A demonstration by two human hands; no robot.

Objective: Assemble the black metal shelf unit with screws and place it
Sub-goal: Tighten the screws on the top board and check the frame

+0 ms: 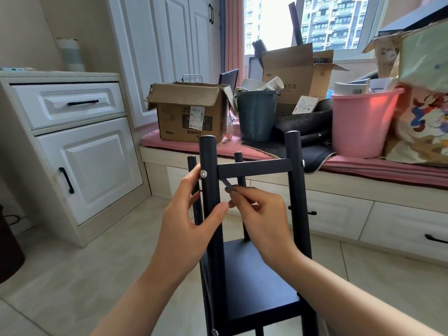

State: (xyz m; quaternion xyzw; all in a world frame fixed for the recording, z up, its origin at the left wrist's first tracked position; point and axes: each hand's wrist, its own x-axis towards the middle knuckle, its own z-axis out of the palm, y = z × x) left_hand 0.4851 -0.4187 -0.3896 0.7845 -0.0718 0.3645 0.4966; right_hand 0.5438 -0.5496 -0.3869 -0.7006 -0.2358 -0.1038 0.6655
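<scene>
The black metal shelf unit is standing upright on the tiled floor directly in front of the person, its four round posts rising around a flat lower shelf panel. A crossbar is bridging the two near posts close to their tops, and a silver screw is sitting in the side of the near left post, level with that bar's end. A matching screw head is showing on the near right post.

The left hand is wrapping the near left post, thumb across the front and fingers curled round behind, with fingertips lying beside the screw; this is probably steadying the frame so the joint cannot twist. The right hand is pinching a small dark angled tool (most likely a hex key), whose far end is reaching up under the crossbar where it meets the post. I judge this to be the tightening of that corner, though the exact point of engagement is hidden.

Beyond the frame, a window seat with a pink cushion is carrying a cardboard box, a dark bucket and a pink bucket. White cabinets are lining the left wall.
</scene>
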